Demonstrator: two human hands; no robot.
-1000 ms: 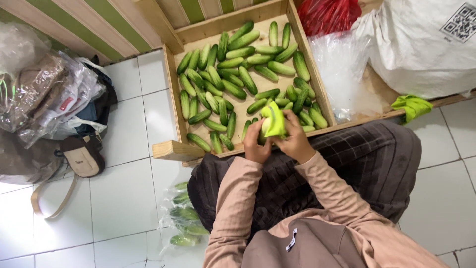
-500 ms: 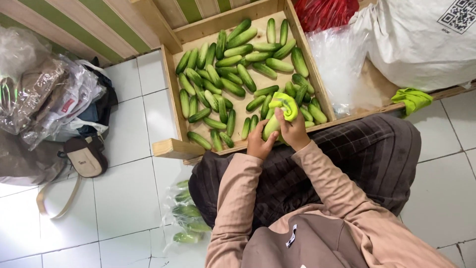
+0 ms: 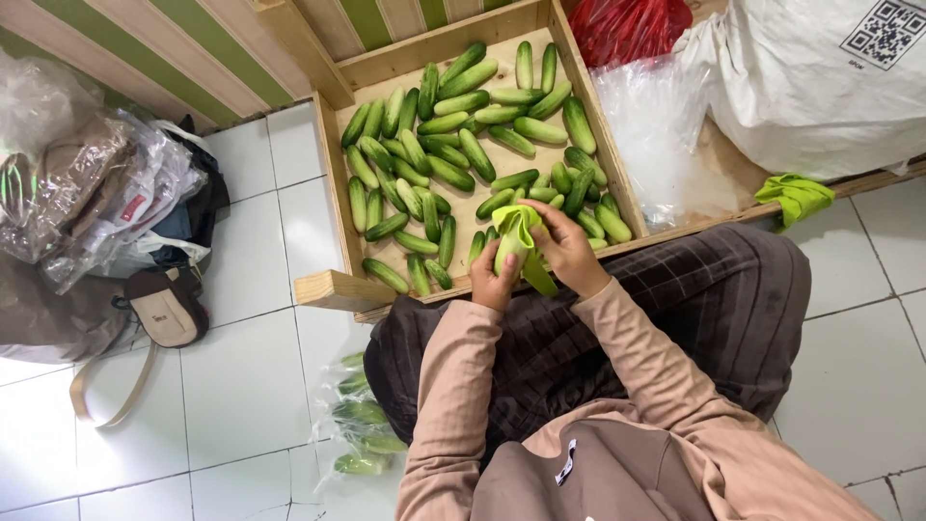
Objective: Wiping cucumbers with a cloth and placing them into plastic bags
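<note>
A wooden tray [image 3: 333, 207] (shallow, unpainted) holds loose cucumbers [image 3: 439, 145].

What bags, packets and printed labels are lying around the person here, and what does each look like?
White sack: top right, bulky, with a square black-and-white code.
Red bag: top, behind the crate, shiny.
Clear bag of cucumbers: floor, left of the person.
Clear wrapped bundles: far left, one with a small red label.

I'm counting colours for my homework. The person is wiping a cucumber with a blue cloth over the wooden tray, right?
Not quite. In the head view the cloth is yellow-green, not blue. The rest is right: the left hand and right hand hold it around a cucumber over the wooden tray.
</note>
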